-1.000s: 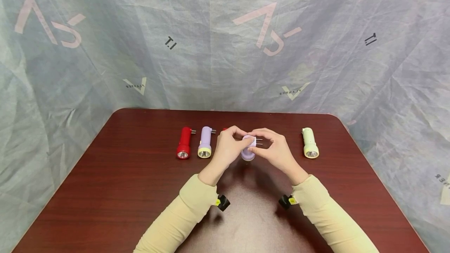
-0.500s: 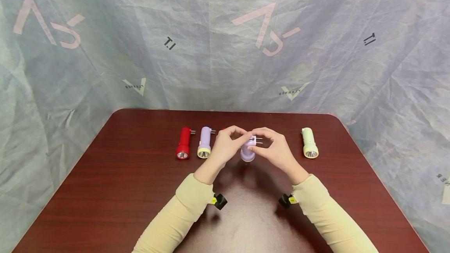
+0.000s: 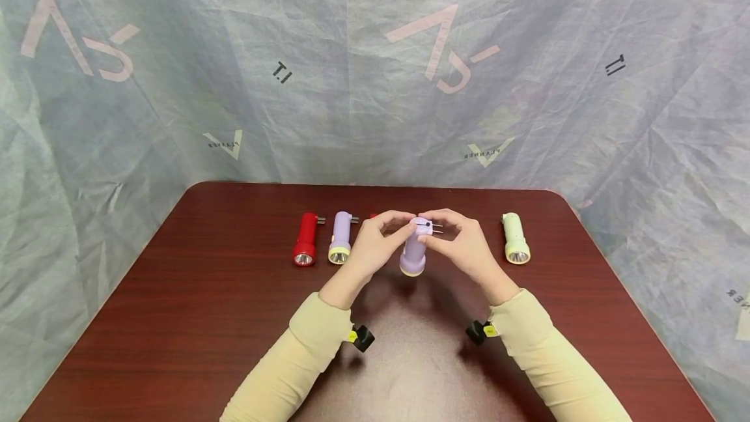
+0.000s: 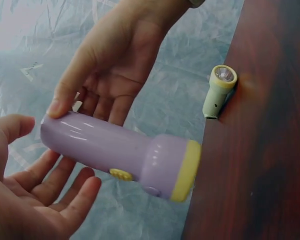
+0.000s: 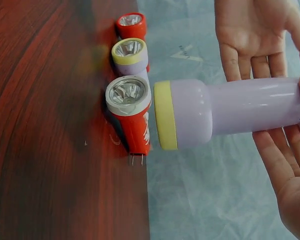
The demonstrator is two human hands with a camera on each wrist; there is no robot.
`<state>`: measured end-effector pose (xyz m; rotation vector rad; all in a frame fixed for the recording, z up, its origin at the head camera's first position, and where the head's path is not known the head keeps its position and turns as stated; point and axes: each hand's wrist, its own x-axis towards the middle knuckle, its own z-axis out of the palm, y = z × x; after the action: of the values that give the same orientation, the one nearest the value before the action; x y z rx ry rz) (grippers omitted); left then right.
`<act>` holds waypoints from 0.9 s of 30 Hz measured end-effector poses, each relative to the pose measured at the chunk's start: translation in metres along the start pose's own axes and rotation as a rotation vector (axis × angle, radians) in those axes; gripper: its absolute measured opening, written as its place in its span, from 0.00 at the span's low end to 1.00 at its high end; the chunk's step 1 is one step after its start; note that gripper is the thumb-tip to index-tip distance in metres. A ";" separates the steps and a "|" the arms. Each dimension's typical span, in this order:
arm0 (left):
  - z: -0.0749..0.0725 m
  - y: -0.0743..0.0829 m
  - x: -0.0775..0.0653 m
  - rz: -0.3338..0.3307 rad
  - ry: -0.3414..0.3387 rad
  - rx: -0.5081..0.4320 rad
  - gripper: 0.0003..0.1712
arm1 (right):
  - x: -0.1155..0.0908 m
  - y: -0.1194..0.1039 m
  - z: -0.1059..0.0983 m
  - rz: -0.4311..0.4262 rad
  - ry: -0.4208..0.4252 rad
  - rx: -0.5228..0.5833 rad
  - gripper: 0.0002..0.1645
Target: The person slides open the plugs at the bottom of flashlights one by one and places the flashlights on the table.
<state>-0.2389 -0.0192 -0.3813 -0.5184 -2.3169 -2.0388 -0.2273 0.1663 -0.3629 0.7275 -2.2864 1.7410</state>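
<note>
A purple flashlight (image 3: 415, 256) with a yellow head rim is held above the table, lens end toward the person. My right hand (image 3: 465, 243) pinches its rear end, with the thumb on the body in the left wrist view. Two metal plug prongs (image 3: 437, 228) stick out to the right from that end. My left hand (image 3: 377, 239) is spread beside the flashlight. In the left wrist view its thumb (image 4: 22, 125) is apart from the body and its fingers lie below; whether they touch is unclear. A yellow switch (image 4: 121, 174) shows on the body.
On the dark red table (image 3: 234, 318) lie a red flashlight (image 3: 306, 239), another purple one (image 3: 342, 237) and a pale green one (image 3: 515, 238). A red flashlight with a white rim (image 5: 135, 130) is mostly behind my left hand in the head view. Grey cloth (image 3: 351, 116) hangs behind.
The held flashlight has tipped and its plug end has shifted, so more of the body shows. My left thumb has come off the plug end; the right hand has moved slightly with the flashlight.
</note>
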 end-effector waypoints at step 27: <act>-0.005 -0.010 -0.001 0.077 -0.073 -0.006 0.24 | 0.001 -0.006 0.000 0.072 0.028 -0.004 0.18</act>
<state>-0.2412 -0.0257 -0.3905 -0.6818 -2.2917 -2.0268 -0.2255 0.1646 -0.3575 0.6230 -2.3239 1.7647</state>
